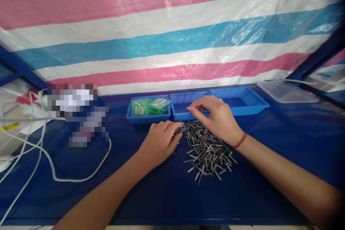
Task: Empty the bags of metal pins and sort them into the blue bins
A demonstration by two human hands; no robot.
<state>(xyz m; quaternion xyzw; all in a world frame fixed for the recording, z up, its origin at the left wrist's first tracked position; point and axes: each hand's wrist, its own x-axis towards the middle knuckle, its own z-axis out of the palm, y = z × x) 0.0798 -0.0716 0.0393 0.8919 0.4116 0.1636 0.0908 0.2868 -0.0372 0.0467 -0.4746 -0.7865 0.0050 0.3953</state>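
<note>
A loose pile of metal blind rivets (208,151) lies on the blue tabletop. At the pile's upper left edge is my left hand (161,138), its fingers curled, with a few rivets between thumb and forefinger. My right hand (215,115) is raised over the far side of the pile, in front of the middle blue bin (183,115). Its thumb and fingertips are pinched together; what they hold, if anything, is too small to make out. Some dark bits show under its curled fingers, and I cannot tell whether they are in the hand or the bin.
A left blue bin (148,119) holds green plastic packets (147,107). The right blue bin (242,107) stands beside the middle one. A clear plastic lid (287,92) lies at the back right. White cables (78,179) loop across the left. A striped sheet (172,50) hangs behind.
</note>
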